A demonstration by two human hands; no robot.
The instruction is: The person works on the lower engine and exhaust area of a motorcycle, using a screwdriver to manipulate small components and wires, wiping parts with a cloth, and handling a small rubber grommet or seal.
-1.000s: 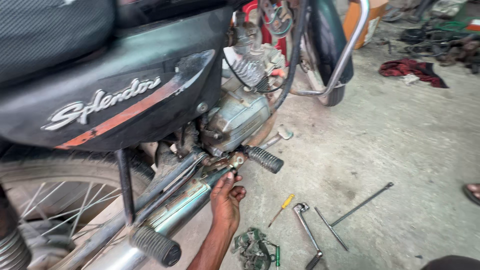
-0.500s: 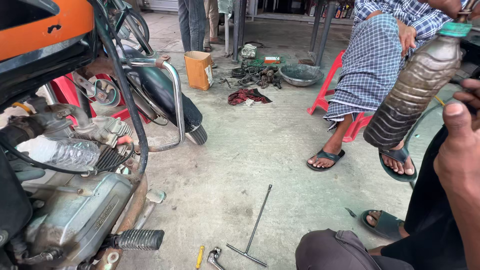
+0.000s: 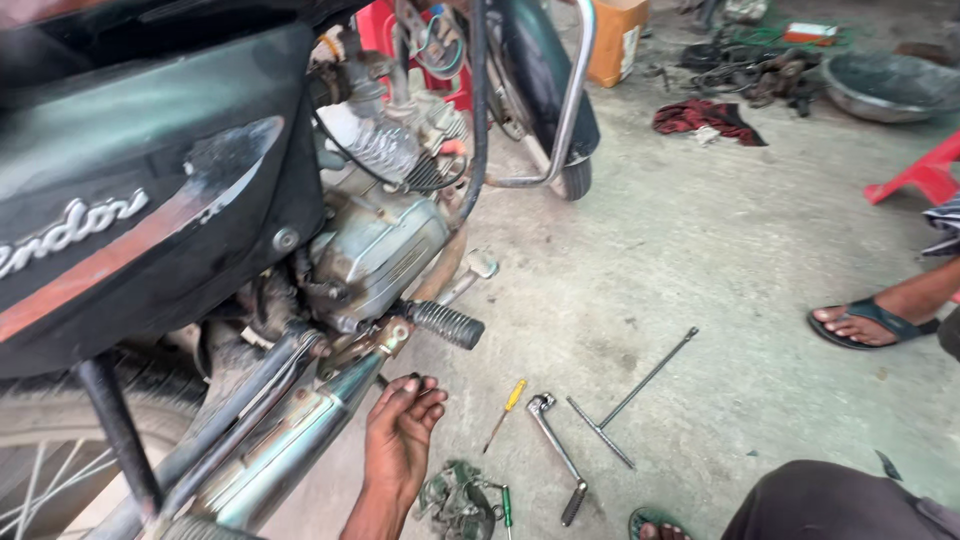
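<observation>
Camera has swung back down from the seated bystander and the brown plastic bottle of half a second ago; the bottle is gone from sight and the motorcycle's underside fills the left again.

Head view: one hand [image 3: 400, 432] reaches up from the bottom edge, which hand cannot be told. Fingers [image 3: 412, 388] curled at the chrome exhaust pipe [image 3: 290, 440], just below the black ribbed rubber footpeg [image 3: 445, 324]; something small and dark seems pinched at the fingertips, too small to name. Grey engine casing [image 3: 375, 250] sits above. On the concrete floor [image 3: 700, 250], right of the hand: yellow-handled screwdriver [image 3: 503, 412], steel ratchet wrench [image 3: 558, 458], long steel T-handle wrench [image 3: 630, 398]. Greasy green rag [image 3: 455, 498] lies just beside the wrist
</observation>
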